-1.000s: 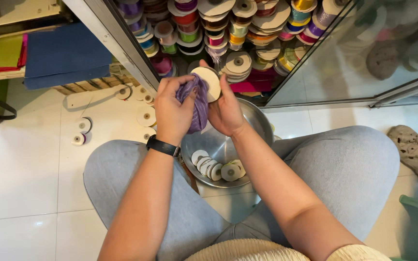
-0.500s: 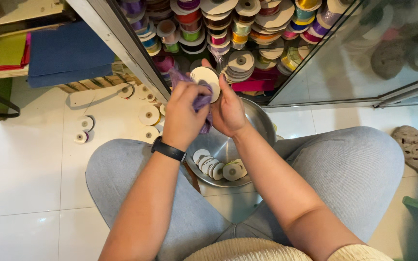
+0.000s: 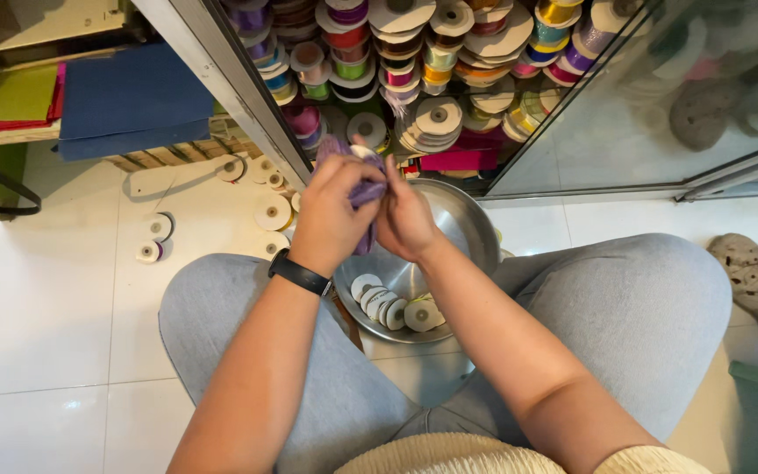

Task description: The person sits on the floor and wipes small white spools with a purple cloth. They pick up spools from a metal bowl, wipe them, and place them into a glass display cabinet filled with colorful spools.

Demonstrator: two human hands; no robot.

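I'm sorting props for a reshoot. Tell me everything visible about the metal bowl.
The bowl is round, shiny silver metal, seemingly steel, and upright on the white tile floor between the person's knees. Several small pale spools lie inside near its front. Both hands hover above it, hiding part of it. Its far rim sits close to the cabinet.

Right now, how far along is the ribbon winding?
Done: several wound spools lie in the metal bowl. In hand: the left hand and right hand hold purple ribbon against a spool above the bowl. Left: loose spools on the floor.
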